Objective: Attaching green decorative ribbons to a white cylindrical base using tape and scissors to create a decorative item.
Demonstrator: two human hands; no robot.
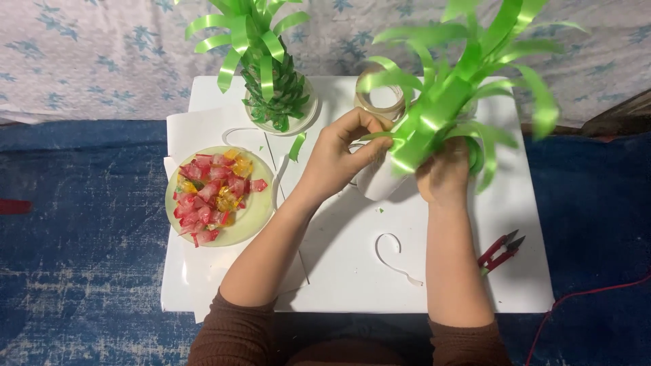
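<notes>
On your white counter point(352, 271), a pale green plate point(254, 227) of red and yellow wrapped candies point(211, 193) sits near the left edge. A finished green ribbon pineapple point(274, 88) stands at the far edge, a tape roll point(380, 102) just right of it. Red snips point(500, 252) lie by the right edge.

No labels, signs or screens show. The only packages are small red and yellow wrapped sweets point(213, 193), heaped just left of the left hand point(339, 152).
</notes>
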